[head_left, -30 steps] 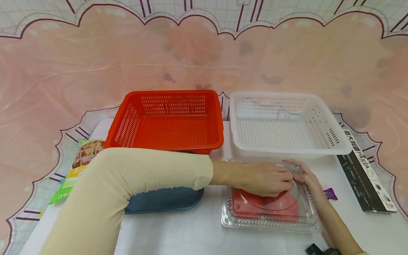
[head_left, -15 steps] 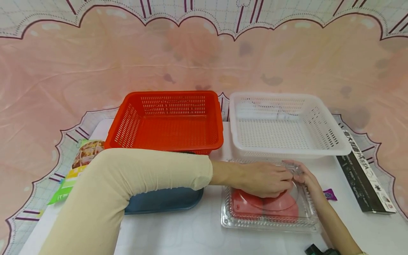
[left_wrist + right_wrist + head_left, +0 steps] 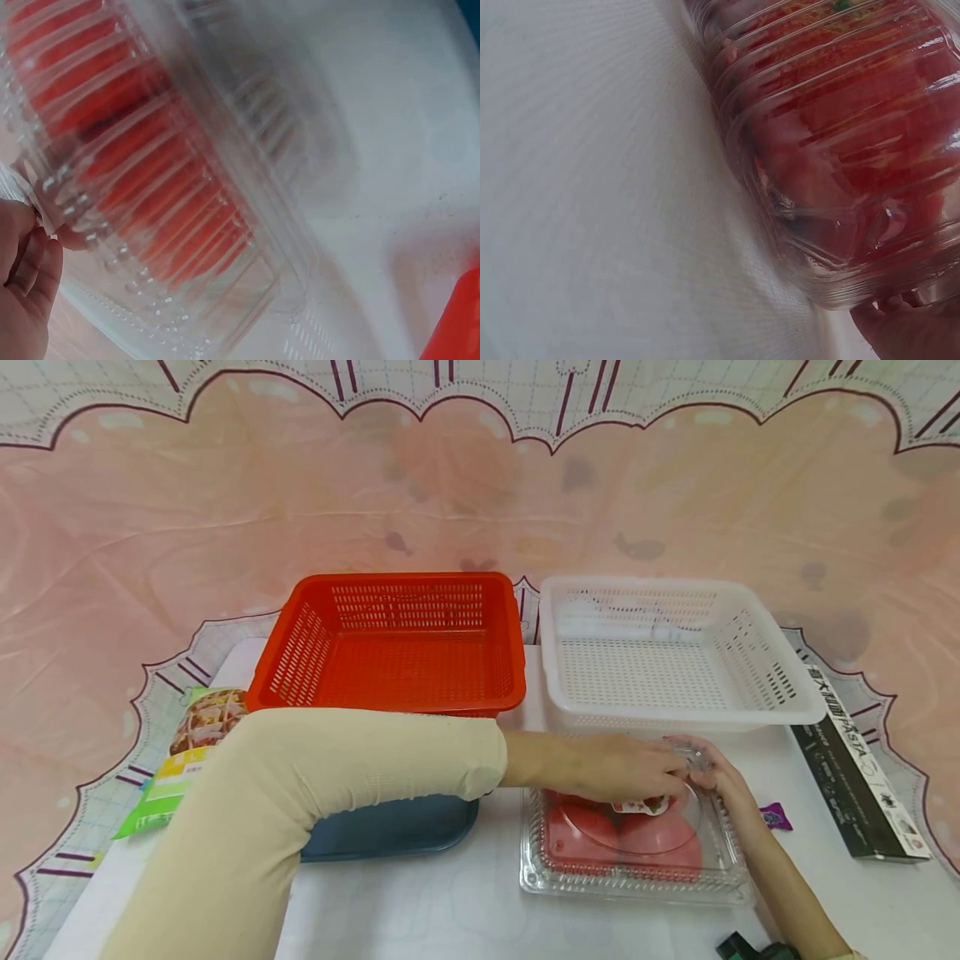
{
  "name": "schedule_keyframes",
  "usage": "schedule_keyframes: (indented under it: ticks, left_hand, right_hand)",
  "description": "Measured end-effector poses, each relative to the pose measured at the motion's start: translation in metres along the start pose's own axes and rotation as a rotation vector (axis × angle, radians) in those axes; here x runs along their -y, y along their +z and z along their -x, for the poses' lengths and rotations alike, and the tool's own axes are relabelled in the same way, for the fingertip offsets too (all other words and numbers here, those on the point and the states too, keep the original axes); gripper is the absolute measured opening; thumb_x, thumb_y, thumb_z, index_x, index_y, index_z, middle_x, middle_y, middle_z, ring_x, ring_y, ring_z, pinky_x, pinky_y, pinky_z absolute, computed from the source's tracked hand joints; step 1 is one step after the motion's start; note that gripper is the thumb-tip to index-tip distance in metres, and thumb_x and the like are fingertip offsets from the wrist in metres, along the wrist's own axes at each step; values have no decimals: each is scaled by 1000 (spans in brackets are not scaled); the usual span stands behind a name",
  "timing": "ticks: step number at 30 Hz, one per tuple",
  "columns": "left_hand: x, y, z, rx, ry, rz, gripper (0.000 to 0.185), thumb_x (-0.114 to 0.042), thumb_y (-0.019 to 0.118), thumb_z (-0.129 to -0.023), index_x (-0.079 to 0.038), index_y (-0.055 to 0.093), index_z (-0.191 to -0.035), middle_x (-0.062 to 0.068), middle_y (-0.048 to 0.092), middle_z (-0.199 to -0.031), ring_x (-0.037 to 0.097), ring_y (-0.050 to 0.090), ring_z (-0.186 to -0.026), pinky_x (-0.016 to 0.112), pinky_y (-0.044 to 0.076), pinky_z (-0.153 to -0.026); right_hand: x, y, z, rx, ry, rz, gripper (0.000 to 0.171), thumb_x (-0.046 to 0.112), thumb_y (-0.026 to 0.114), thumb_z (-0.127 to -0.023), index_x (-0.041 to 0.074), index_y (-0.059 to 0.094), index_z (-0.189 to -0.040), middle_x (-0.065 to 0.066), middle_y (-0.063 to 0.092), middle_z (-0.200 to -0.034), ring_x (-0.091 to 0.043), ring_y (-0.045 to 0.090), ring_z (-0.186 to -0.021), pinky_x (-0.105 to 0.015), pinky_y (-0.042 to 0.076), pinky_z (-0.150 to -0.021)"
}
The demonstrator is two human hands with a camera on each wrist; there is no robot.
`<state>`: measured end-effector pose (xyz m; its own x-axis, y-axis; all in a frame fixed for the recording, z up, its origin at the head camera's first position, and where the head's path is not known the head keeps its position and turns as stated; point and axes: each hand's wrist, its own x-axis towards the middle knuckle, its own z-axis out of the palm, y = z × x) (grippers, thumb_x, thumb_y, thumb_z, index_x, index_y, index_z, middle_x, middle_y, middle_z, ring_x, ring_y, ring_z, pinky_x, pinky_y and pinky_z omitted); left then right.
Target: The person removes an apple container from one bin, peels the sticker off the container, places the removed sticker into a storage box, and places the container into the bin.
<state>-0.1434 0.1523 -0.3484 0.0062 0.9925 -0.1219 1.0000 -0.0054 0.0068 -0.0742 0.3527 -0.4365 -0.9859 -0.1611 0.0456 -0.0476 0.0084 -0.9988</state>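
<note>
Sitting on the white worktop (image 3: 420, 902), just in front of the white basket (image 3: 675, 652) & right of the blue tray (image 3: 390, 831), the clear clamshell box (image 3: 637, 847) w/ red fruit (image 3: 652, 843) inside looks light, thin, flexy & slick; prob crushes easily, so take it by the stiffer ribbed rim. Left hand (image 3: 622, 768) pinches the lid's far edge, grip curled; right hand (image 3: 716, 777) pinches the far-right corner. Vs 1 s ago: left hand sits higher & farther back, uncovering the label & more fruit
</note>
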Motion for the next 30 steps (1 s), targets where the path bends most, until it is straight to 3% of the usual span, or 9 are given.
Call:
schedule_keyframes:
  ticks: [6,12,21,25,30]
  left_hand:
    - [0,-1,0,-4,2,18,22,-16,53,-99,-23,61,-118,-6,56,-124,3,50,-111,9,41,-94]
    - [1,5,4,-52,9,-12,18,-17,49,-100,-22,58,-115,-5,52,-125,4,50,-109,11,42,-90]
    - [1,8,8,-58,49,-145,31,-15,43,-101,-20,54,-129,-6,51,-140,8,41,-135,18,29,-115]
    - [2,7,11,-68,67,-192,35,-13,41,-100,-18,52,-133,-5,49,-144,10,40,-138,21,27,-118]
    - [3,5,17,-88,84,-180,37,-11,38,-101,-18,51,-135,-4,48,-146,11,39,-139,22,27,-118]
  right_hand:
    - [2,3,7,-33,23,51,51,2,28,-92,25,47,-133,20,59,-122,4,58,-105,-14,48,-84]
    - [2,4,10,-60,57,94,48,6,29,-94,26,45,-135,21,59,-122,5,57,-105,-14,47,-84]
    - [0,3,6,-38,14,16,52,0,29,-91,27,50,-130,20,61,-121,5,58,-106,-14,49,-84]
    - [-2,2,2,-14,-49,-35,59,-8,28,-86,28,55,-125,20,63,-120,5,58,-107,-12,48,-85]
    - [-2,1,-2,3,-47,-39,61,-8,28,-85,29,55,-125,20,63,-119,4,59,-105,-13,50,-82]
